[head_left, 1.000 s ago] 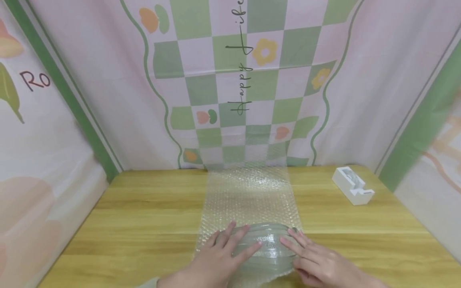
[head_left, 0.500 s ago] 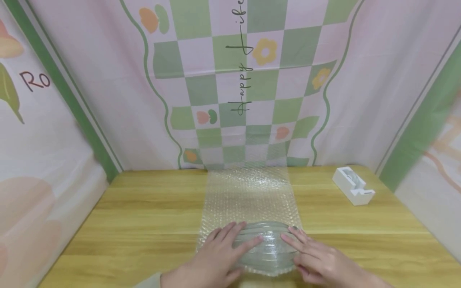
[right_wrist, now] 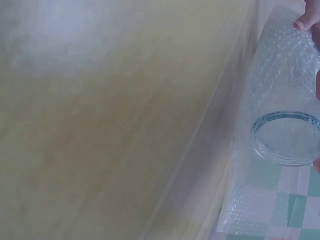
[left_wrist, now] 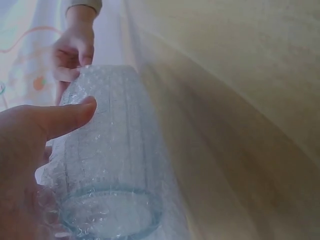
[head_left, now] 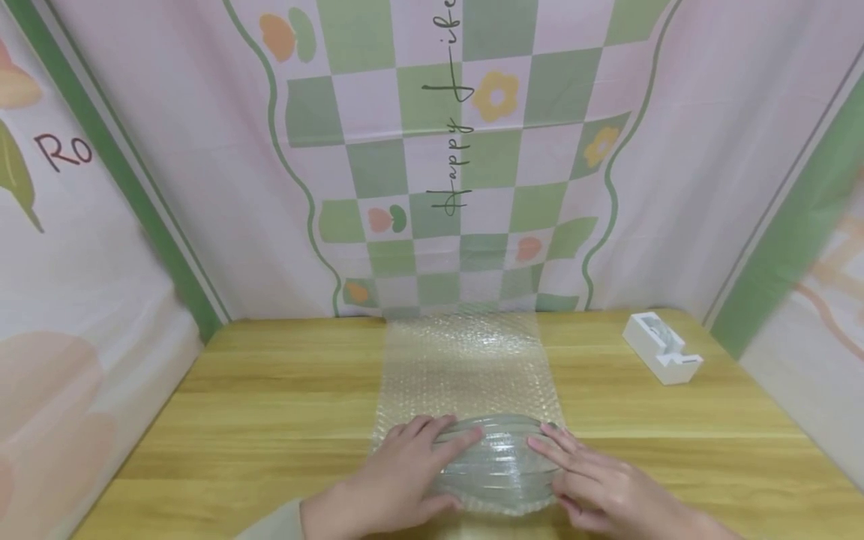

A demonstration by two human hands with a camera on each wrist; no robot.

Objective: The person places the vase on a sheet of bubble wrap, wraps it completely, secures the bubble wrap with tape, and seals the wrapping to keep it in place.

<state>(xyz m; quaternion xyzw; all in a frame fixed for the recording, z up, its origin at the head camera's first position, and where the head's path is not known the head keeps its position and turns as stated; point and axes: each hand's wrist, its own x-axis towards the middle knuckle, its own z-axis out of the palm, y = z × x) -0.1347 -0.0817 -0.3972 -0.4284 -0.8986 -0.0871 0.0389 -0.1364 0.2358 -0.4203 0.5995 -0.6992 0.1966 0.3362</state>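
Observation:
A clear ribbed glass vase [head_left: 502,469] lies on its side across the near part of a bubble wrap sheet [head_left: 469,367]. My left hand [head_left: 394,476] grips its left end, fingers over the top and thumb at the near side. At the other end my right hand [head_left: 604,484] holds the glass and the wrap at its near side. In the left wrist view, bubble wrap [left_wrist: 105,95] covers the vase's near side, with its round rim [left_wrist: 112,192] showing through. The right wrist view shows a round glass end [right_wrist: 285,115]; my right hand is mostly cut off there.
A white tape dispenser [head_left: 661,349] stands at the back right of the wooden table [head_left: 283,390]. Behind, a checkered cloth [head_left: 439,165] hangs at the table's far edge. The wrap runs back to that edge.
My left hand's fingers have drawn together and its thumb has come round to the near side. The wrap's near edge has been drawn up against the vase. My right hand stays nearly still.

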